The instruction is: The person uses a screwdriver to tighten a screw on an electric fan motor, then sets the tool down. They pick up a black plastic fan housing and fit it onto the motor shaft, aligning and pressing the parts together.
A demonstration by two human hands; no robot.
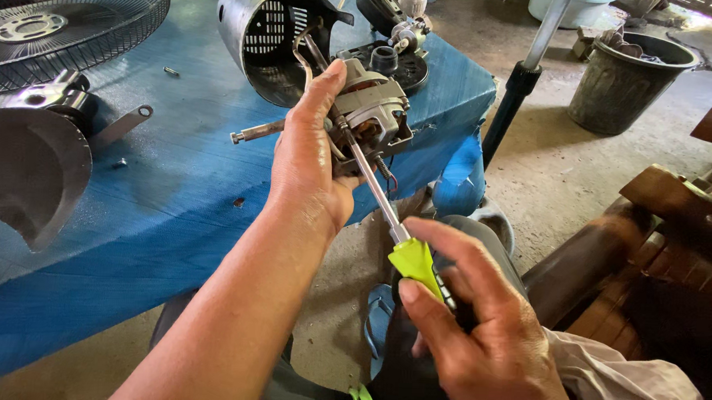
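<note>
At frame centre the left hand, fingers clamped on the fan motor, holds it over the blue surface edge, while the right hand, fingers closed round the green-handled screwdriver, may let its tip slip and gouge the windings.

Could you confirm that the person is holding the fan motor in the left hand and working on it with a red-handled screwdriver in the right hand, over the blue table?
Not quite: the head view shows the screwdriver has a yellow-green handle, not red. The rest stands: the left hand holds the fan motor, the right hand grips the screwdriver, and the blue table lies beneath.
</note>
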